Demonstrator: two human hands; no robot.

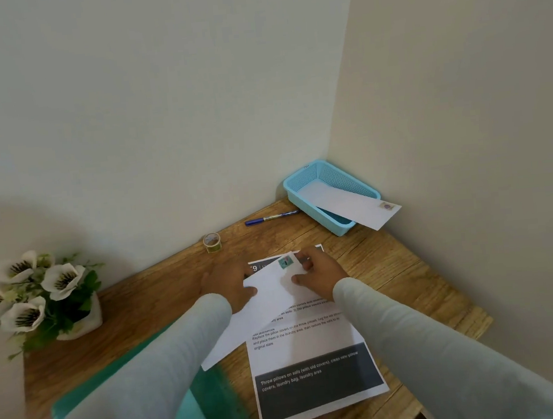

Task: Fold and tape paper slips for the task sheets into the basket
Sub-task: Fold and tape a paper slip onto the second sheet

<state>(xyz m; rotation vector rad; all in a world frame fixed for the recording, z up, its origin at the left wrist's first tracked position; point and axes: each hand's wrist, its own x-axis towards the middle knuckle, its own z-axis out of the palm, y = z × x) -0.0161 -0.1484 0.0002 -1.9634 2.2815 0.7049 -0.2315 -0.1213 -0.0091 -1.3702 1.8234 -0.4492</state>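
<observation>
The left hand [228, 286] is lying flat with straight fingers, pressing the left edge of the folded slip [270, 297]. The right hand [320, 272] is bending its fingers at the slip's far end, just beside the teal tape patch [285, 262]; whether it is pinching or only pressing cannot be told. The slip is lying on the printed task sheet [312, 347], its long axis running from near-left to far-right. The blue basket [305, 205] is sitting beyond and to the right, in the wall corner, holding another slip [352, 205] that is overhanging its rim. The right hand is nearer, so it is probably the one to carry the slip over
</observation>
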